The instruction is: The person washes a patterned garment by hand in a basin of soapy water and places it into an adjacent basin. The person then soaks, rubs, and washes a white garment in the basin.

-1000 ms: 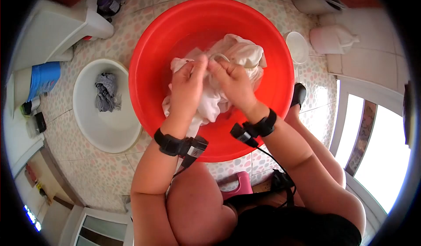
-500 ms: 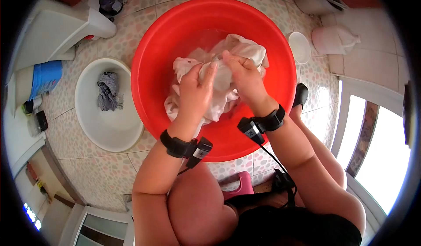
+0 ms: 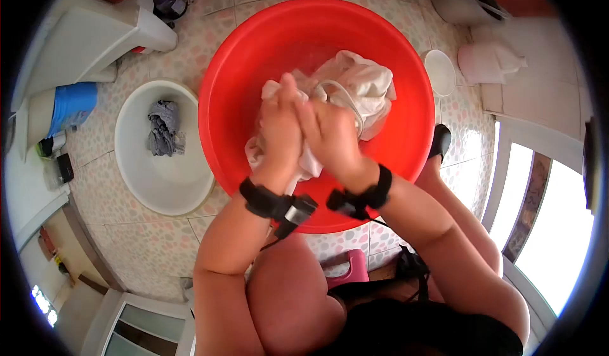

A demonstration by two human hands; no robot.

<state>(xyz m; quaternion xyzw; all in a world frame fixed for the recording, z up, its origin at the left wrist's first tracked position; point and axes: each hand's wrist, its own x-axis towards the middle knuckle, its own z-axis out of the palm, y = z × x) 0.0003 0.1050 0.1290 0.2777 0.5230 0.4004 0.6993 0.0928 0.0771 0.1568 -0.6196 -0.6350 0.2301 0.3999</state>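
White cloth in the tub: work looks begun, not finished

The white cloth (image 3: 361, 80) lies bunched inside the red tub (image 3: 409, 134); its bulk is at two o'clock from the hands, and smaller folds show between six and eight o'clock. The left hand (image 3: 281, 118) and the right hand (image 3: 330, 131) come together over it, near the middle of the tub, with the fingers pointing about to twelve. The two hands seem to press against each other, but I cannot tell if either one grasps some fabric, because the palms are hidden and the right hand is a little blurred. A clear, curved film or edge shows at one o'clock from the right hand; its nature is not certain.

In my judgement, the handling of the white cloth is partway: it is heaped, neither spread out nor lifted from the tub, so its part remains undone. At nine o'clock from the tub, the basin (image 3: 158, 184) contains a crumpled grey cloth (image 3: 165, 127), away from both hands; whether this piece is already done, the view does not show
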